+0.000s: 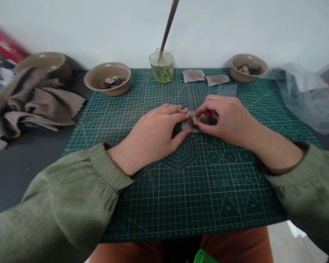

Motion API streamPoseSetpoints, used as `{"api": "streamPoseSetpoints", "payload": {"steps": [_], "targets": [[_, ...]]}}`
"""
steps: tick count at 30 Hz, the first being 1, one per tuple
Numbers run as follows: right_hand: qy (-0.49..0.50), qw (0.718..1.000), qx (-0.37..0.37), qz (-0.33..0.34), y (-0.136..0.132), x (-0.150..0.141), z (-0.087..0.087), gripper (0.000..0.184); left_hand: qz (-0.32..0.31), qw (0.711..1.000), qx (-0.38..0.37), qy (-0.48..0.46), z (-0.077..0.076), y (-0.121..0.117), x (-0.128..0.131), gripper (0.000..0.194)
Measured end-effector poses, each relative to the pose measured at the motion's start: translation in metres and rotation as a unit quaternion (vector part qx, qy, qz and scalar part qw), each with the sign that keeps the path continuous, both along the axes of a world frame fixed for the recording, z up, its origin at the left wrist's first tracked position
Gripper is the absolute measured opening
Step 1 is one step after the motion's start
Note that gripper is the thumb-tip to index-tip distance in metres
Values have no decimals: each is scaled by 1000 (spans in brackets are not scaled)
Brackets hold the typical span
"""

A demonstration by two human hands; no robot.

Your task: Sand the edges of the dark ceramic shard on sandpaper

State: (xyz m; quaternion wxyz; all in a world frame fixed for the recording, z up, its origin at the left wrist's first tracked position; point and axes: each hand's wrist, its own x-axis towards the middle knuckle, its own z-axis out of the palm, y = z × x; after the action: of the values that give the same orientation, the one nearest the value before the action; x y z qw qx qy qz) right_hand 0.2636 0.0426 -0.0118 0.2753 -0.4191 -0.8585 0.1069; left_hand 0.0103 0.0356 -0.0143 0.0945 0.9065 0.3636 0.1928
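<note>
A small greyish square sheet (185,126) with a brownish patch, perhaps sandpaper, lies flat on the green cutting mat (181,197). My left hand (160,129) rests at its left side, fingers stretched out, with fingertips and thumb touching the sheet's edge. Between the thumb and index finger of my right hand (226,118) is a small pale chip (196,119), pinched over the middle of the sheet. Part of the sheet is hidden under my fingers. I cannot tell whether the chip presses on it.
Behind my hands lie two similar sheets (193,76) and a plain grey square (227,90). A glass jar (161,67) holds a long stick. Bowls of dark and pale chips (108,78) (248,60) flank it. Left is a brown cloth (41,102); right, clear plastic (304,95).
</note>
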Motion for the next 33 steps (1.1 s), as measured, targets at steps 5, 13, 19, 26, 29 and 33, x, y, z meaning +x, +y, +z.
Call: {"api": "streamPoseSetpoints", "payload": {"steps": [5,13,19,26,29,33], "targets": [[0,999,-27,22,-1,1,1,8,8,1000,-7,6,1,0,0,46],[3,1000,-8,26,2,2,-1,7,7,1000,-1,6,0,1,1,45],[2,1000,15,7,3,3,-1,8,6,1000,6,6,0,1,1,45],[3,1000,-12,22,2,3,-2,8,6,1000,3,4,-1,1,1,45],[7,1000,12,16,3,1,-3,8,4,1000,6,-2,0,2,1,45],[11,998,-16,53,2,2,-2,6,5,1000,5,1,0,1,1,44]]}}
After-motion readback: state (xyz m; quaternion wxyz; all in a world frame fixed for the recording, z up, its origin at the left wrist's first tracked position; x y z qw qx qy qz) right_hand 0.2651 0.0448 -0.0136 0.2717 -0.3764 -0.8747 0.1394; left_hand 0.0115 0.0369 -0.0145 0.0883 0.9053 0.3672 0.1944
